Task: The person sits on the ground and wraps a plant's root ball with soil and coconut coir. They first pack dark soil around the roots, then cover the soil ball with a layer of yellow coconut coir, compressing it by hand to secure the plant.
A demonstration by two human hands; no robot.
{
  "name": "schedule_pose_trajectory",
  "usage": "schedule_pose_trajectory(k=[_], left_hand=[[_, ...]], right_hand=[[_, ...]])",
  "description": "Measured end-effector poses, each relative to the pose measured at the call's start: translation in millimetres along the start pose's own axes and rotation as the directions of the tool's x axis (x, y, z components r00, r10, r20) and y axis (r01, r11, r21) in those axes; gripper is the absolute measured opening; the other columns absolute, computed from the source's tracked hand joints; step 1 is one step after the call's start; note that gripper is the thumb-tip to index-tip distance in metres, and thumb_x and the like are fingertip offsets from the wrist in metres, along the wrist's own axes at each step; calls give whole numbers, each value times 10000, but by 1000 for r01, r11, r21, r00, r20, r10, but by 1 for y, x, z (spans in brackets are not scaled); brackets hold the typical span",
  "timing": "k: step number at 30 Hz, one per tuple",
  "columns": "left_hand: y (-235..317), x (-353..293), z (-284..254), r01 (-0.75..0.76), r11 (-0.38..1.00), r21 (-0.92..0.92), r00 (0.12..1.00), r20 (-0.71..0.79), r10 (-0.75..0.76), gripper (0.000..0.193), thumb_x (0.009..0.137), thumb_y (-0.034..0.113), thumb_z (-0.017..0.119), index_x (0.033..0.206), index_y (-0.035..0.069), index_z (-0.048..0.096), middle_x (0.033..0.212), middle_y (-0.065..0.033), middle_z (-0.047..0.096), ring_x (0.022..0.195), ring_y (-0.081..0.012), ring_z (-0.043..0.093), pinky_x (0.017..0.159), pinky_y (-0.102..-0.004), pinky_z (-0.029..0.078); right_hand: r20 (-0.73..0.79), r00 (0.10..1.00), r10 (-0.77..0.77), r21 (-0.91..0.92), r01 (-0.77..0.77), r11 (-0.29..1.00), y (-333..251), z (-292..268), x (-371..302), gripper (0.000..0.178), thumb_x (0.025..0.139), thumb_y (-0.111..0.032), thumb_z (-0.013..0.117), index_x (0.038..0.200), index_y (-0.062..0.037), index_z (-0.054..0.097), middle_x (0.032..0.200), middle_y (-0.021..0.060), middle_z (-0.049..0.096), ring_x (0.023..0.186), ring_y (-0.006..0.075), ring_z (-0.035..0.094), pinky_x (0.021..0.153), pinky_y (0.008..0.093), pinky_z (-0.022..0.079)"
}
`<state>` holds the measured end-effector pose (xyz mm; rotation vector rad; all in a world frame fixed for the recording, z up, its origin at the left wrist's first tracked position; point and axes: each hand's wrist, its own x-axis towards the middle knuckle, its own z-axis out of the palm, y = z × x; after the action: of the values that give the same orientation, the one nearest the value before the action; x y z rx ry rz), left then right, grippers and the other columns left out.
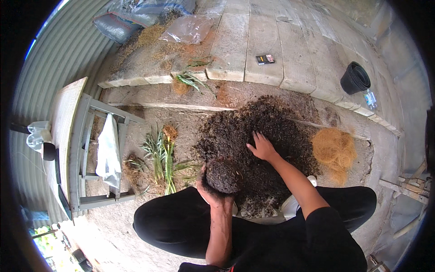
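- dark brown, crumbly soil is spread in a broad heap [283,120] on the floor, ahead of the seated person and reaching in between the black-clad legs [172,222].
- a rounded soil mass [225,174] is held by the left hand [209,195] over the near left part of the heap; it is cupped from the near left side, with the fingers curved around it. whether a container is hidden beneath the soil cannot be told.
- the right hand [263,148] is laid palm down on the heap, its fingers extended and slightly parted, the thumb held away from them; whether any soil is gathered under the palm cannot be told.
- orange-brown fibre [335,154] is bunched in a loose tangle just beside the heap's right edge.
- green long-leaved plants [168,158] are laid together to the left of the heap, with orange roots shown at their far end.
- another plant [194,82] is left lying farther off, by the edge of the raised pale slabs [263,36].
- on the slabs, a small dark pack [265,59], nested black pots [355,78] and a clear bottle [369,99] are seen, the bottle near the pots.
- a white bag [108,152] is draped on a grey frame [85,136] at the left.
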<state>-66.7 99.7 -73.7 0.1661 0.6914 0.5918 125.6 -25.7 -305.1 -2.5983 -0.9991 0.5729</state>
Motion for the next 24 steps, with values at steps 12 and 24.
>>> schedule_pose_trajectory(k=[12, 24], left_hand=[[-9, 14, -16, 29, 1000, -8, 999, -36, -29, 423, 871, 341, 444, 1091, 9, 586, 1033, -158, 634, 930, -310, 616, 821, -434, 504], [-40, 9, 4, 160, 984, 85, 952, 251, -176, 382, 875, 289, 436, 1087, 1, 570, 1075, -176, 621, 964, -304, 608, 868, -436, 500]], right_hand=[[-202, 963, 178, 365, -94, 926, 18, 45, -91, 505, 885, -394, 611, 1145, 36, 570, 1070, 186, 590, 1014, 324, 561, 885, 439, 454], [409, 842, 351, 911, -355, -211, 12, -164, -65, 363, 921, -514, 497, 1140, -233, 568, 879, -7, 575, 749, 150, 555, 670, 324, 467]])
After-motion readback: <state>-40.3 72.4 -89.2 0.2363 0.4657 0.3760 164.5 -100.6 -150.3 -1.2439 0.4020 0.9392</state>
